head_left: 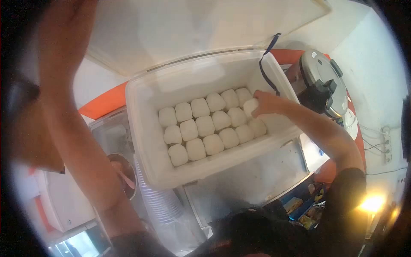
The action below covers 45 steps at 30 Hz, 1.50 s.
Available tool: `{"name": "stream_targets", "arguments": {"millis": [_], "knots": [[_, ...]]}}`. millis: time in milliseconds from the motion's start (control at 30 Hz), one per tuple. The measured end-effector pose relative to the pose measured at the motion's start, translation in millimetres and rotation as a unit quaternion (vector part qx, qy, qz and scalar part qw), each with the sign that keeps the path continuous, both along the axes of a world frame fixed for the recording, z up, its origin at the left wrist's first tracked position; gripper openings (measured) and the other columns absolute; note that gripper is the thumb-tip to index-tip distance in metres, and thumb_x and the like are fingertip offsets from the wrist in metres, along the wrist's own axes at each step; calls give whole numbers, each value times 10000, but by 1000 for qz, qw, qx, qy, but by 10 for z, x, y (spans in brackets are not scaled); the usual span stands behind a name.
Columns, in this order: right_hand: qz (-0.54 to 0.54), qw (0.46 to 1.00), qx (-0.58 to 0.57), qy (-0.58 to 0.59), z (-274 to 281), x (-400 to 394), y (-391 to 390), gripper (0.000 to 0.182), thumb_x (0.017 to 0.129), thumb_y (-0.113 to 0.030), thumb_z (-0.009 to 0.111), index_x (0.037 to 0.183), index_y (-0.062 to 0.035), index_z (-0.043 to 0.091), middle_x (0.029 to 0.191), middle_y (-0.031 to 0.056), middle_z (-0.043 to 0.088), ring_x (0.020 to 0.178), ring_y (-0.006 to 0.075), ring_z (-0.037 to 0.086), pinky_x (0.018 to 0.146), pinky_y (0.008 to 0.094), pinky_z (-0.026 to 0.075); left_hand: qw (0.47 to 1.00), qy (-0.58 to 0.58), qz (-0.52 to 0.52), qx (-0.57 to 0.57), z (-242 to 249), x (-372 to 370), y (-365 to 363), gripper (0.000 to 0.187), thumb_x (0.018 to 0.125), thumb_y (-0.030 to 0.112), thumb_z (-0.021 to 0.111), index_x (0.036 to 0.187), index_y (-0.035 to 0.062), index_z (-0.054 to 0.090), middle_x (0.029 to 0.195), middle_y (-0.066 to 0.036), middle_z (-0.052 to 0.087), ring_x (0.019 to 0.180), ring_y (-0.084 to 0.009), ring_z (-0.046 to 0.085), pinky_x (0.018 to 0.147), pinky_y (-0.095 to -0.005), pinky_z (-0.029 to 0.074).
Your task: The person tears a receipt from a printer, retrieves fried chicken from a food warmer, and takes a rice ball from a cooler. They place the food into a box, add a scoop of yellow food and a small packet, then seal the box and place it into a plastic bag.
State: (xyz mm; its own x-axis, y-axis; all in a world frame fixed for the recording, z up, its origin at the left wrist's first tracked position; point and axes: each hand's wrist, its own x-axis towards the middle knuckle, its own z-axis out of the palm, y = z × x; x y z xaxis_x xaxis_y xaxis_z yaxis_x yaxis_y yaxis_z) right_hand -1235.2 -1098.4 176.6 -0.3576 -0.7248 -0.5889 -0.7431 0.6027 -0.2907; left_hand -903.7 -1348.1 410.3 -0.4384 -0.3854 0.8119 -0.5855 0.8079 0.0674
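My right hand (267,104) has part-curled fingers round a white ball (251,108) at the tub's (165,174) middle-row right end, probably side-gripped to spare its shape; left hand (68,34) raised, fingers cut off, can't tell grip.

A grey metal counter (246,173) carries a white box (199,172), open at the top. Left of the box, nested cups (160,203) lie in a long stack, close beside it. A round bowl (134,170) sits farther left, partly hidden by a forearm. Near the counter's right end is a white sheet (313,155), partly hidden too.
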Motion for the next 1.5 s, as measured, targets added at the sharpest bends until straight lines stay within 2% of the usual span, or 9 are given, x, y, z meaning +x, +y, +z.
{"name": "stream_targets", "arguments": {"millis": [167,267,433,667,733,867,1067,1267,1500], "knots": [[-98,934,-237,-249,959,207,1316,862,610,-317,792,1317,-13,404,1228,159,537,1099,251,538,934,372,425,991,-45,-72,-106,-157,84,758,242,903,123,569,1118,102,678,1071,-111,677,966,-264,648,858,-351,471],[-103,770,-475,-414,1002,559,2388,934,633,-361,812,1381,-42,352,1240,145,528,1127,235,535,953,362,432,988,-63,-56,-132,-561,342,1407,314,867,157,592,1169,93,649,1130,-93,663,1036,-266,627,911,-378,448],[-373,543,-440,-610,55,1487,3889,803,725,-247,790,1378,-53,366,1203,132,545,1116,217,550,938,385,477,984,-151,30,-88,-1698,823,2254,403,859,237,602,1237,99,587,1284,-58,584,1200,-280,522,1030,-451,356],[-573,688,-363,-257,-679,3158,6090,649,732,-159,775,1296,-54,474,1041,88,605,940,185,591,832,320,476,998,48,-16,-31,-2549,763,3609,268,878,57,556,1138,37,619,1138,-128,645,1035,-263,609,909,-407,462],[-641,594,-418,-248,-839,3747,6783,671,727,-180,785,1294,-42,454,1048,88,596,953,183,581,810,317,477,994,99,-28,26,-2627,575,4434,205,866,25,574,1054,17,655,1082,-125,661,1001,-267,618,852,-389,487],[-726,372,-538,-214,-877,4922,7862,693,754,-204,758,1316,-14,400,1098,104,580,995,197,569,829,326,473,898,33,-409,159,-3038,58,6099,184,881,38,550,1022,-5,661,990,-135,655,914,-301,612,847,-400,476],[-848,222,-481,-28,-1093,6302,9168,782,705,-211,793,1315,11,356,1115,146,563,1026,241,577,813,335,495,565,-144,-799,145,-3162,589,8846,136,769,61,595,876,31,673,835,-155,649,797,-340,603,741,-431,467],[-895,40,-425,128,-1424,6454,10417,803,642,-267,839,1228,37,383,1071,175,583,917,271,618,765,361,511,481,-324,-800,153,-3565,975,10188,140,776,117,618,870,47,696,826,-161,669,787,-344,617,735,-440,473],[-890,79,-339,293,-1568,5983,12290,775,617,-320,839,1177,32,434,1023,213,608,927,314,625,794,372,502,429,-421,-744,291,-3963,622,12148,210,839,187,621,959,31,695,889,-160,691,856,-290,662,767,-370,502]]}}
